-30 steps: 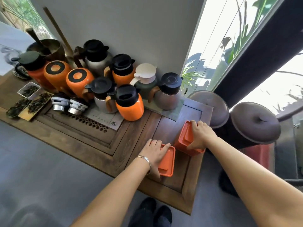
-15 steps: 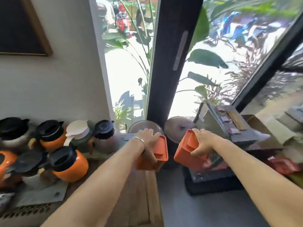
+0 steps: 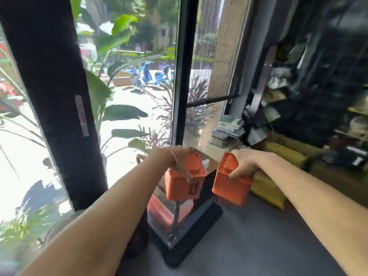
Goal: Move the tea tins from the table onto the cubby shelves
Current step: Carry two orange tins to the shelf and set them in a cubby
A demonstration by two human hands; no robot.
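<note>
Two orange rectangular tea tins hang in the air in front of me. My left hand (image 3: 182, 162), with a thin bracelet at the wrist, grips the left tea tin (image 3: 179, 186) from above. My right hand (image 3: 246, 163) holds the right tea tin (image 3: 231, 186) by its top and far side. The tins are a short gap apart, at about the same height. Neither the table nor the cubby shelves can be made out; the right side of the view is dark and blurred.
A floor stand (image 3: 187, 234) with a black base and shiny panels stands right below the tins. Yellow cushions (image 3: 266, 188) lie to the right. A black window frame (image 3: 57, 108) and large panes with plants fill the left. Grey floor (image 3: 258, 246) lies ahead.
Both hands have lifted the tins off the wooden table and carried them to the right. My view has swung right, so the table and kettles have left the frame.
</note>
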